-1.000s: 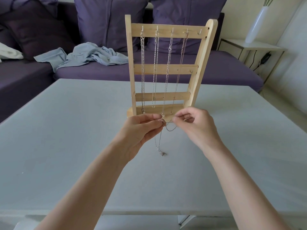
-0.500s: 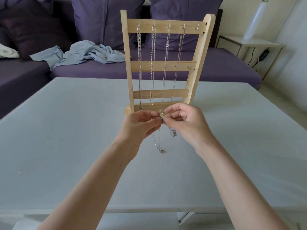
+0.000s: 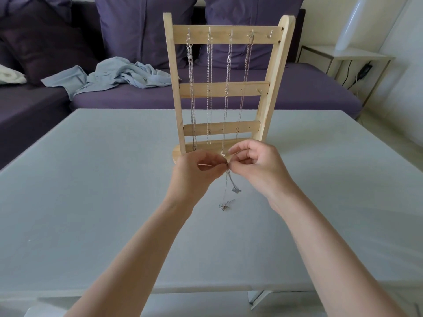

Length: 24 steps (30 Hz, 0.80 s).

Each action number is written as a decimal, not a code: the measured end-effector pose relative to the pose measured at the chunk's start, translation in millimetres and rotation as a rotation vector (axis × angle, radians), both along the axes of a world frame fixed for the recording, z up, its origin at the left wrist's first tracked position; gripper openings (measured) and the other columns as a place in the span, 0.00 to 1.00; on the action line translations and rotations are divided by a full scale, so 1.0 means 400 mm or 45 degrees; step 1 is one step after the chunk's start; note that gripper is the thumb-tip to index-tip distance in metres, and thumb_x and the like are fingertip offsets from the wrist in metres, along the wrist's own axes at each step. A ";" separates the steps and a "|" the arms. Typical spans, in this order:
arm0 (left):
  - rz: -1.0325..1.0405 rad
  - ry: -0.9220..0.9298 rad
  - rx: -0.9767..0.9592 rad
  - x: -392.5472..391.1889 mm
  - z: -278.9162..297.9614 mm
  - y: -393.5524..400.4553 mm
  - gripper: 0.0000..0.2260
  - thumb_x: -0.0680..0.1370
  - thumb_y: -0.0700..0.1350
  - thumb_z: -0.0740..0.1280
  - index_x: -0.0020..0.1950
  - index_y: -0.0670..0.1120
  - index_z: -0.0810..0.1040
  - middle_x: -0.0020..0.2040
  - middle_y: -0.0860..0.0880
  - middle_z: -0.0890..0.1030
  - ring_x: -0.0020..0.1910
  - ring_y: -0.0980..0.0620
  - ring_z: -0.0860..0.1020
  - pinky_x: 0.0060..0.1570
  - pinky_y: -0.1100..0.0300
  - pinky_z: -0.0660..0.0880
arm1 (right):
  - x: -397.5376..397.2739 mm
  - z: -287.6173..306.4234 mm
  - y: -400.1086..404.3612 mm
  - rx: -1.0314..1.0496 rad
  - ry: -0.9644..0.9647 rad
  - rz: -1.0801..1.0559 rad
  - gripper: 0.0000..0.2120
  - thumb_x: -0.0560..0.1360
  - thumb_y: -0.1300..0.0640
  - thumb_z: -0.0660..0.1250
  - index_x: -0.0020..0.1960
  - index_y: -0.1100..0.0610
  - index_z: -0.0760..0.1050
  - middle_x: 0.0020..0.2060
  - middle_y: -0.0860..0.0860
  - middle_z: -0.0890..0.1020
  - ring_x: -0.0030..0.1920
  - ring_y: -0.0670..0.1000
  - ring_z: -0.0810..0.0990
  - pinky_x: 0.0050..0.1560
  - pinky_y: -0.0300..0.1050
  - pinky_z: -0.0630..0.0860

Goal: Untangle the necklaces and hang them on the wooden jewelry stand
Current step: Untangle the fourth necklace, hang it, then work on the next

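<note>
Head view, and both hands are up just in front of the base of the wooden jewelry stand [image 3: 225,88], fingertips nearly meeting. The left hand [image 3: 194,175] has thumb and forefinger pinched tight on a thin silver necklace [image 3: 229,186], and the right hand [image 3: 258,165] pinches the same chain from the other side, its other fingers curled in. The chain sits right at the meeting point of the two pinches and drops straight down from there, a fine strand with a small knotted clump partway down and another little tangle at the bottom end, near the pale grey table [image 3: 91,179] below the hands; whether it touches the tabletop I cannot tell. Behind the hands the stand rises upright, light raw wood, ladder-shaped with flat crossbars and small metal hooks along the top bar. Four hanging chains [image 3: 209,88] drape from the four hooks nearest the left post, slim and glinting, reaching down toward the base; the hook nearest the right post is bare. Beyond the stand, a purple sofa [image 3: 297,92] with a crumpled light blue cloth [image 3: 114,76] on its seat.
</note>
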<state>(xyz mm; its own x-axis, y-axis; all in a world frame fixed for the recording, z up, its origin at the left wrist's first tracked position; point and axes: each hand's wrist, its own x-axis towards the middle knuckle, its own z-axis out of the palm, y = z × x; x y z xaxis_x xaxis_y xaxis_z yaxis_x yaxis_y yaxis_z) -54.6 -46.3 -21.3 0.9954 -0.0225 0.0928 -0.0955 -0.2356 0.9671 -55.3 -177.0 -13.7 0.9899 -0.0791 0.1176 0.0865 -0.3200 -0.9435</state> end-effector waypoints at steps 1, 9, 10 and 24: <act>-0.007 -0.056 0.064 0.000 0.000 0.002 0.05 0.72 0.37 0.71 0.38 0.47 0.80 0.33 0.55 0.80 0.31 0.64 0.76 0.32 0.74 0.69 | 0.000 -0.001 0.001 -0.006 0.002 0.011 0.10 0.68 0.67 0.68 0.44 0.54 0.77 0.31 0.44 0.78 0.31 0.43 0.74 0.42 0.41 0.73; -0.144 -0.281 0.368 -0.002 -0.002 0.014 0.10 0.71 0.36 0.70 0.36 0.50 0.77 0.33 0.59 0.78 0.34 0.67 0.76 0.36 0.74 0.72 | -0.001 -0.007 -0.004 -0.073 0.095 0.146 0.13 0.68 0.67 0.69 0.49 0.54 0.73 0.33 0.47 0.77 0.33 0.45 0.73 0.41 0.39 0.70; -0.145 -0.286 0.373 0.000 -0.003 0.018 0.11 0.71 0.36 0.70 0.35 0.52 0.76 0.32 0.59 0.77 0.34 0.65 0.76 0.37 0.72 0.73 | -0.003 -0.005 -0.005 -0.062 0.101 0.165 0.13 0.68 0.67 0.68 0.49 0.54 0.72 0.33 0.48 0.77 0.33 0.45 0.73 0.41 0.39 0.70; -0.289 -0.188 0.308 0.005 0.007 0.046 0.10 0.69 0.34 0.70 0.40 0.49 0.76 0.34 0.56 0.77 0.33 0.61 0.72 0.37 0.68 0.71 | -0.010 -0.003 0.001 -0.033 0.154 0.351 0.14 0.71 0.69 0.63 0.54 0.56 0.71 0.35 0.50 0.76 0.34 0.47 0.73 0.41 0.37 0.72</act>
<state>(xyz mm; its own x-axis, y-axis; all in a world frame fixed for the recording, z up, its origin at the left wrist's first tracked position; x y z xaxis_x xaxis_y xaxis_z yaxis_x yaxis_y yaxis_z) -52.6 -28.0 -18.5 0.9388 -0.2803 0.2004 -0.3063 -0.4124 0.8580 -59.4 -176.5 -14.9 0.9806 0.1960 -0.0040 0.0609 -0.3239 -0.9441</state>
